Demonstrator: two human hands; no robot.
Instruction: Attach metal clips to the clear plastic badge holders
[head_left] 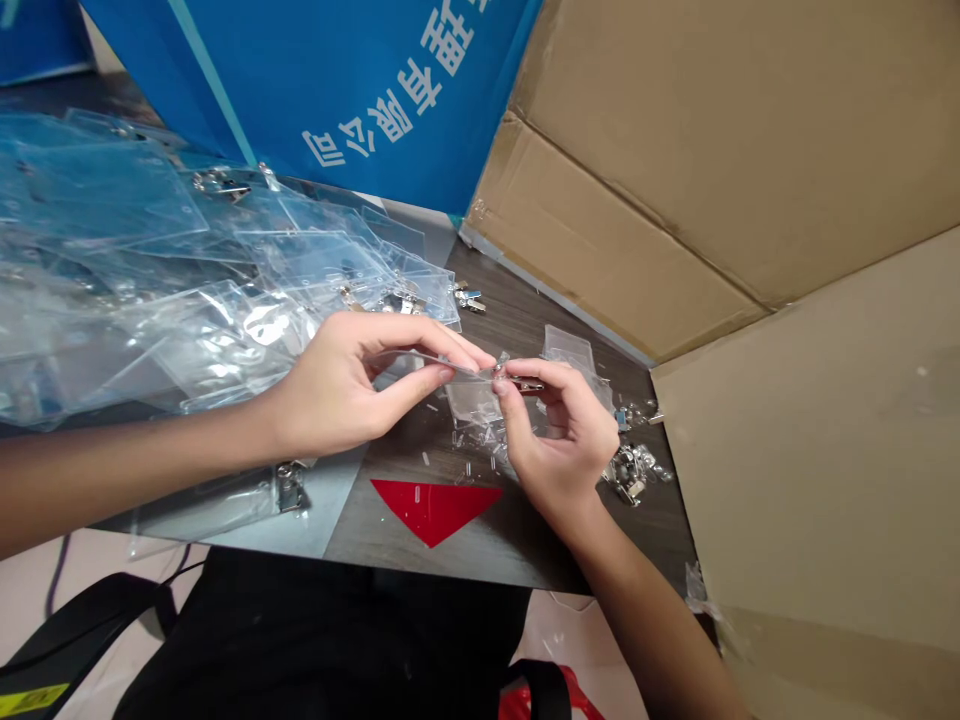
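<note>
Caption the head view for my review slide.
Left hand holds a clear plastic sleeve; right hand pinches a metal clip at its edge.

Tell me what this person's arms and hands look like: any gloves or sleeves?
The left hand and right hand are ungloved. No sleeve shows on the left forearm or right forearm, and no watch or bracelet is visible.

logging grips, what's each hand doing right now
Left hand: closed, holding a clear pouch.
Right hand: closed, holding a metal clip.
</note>
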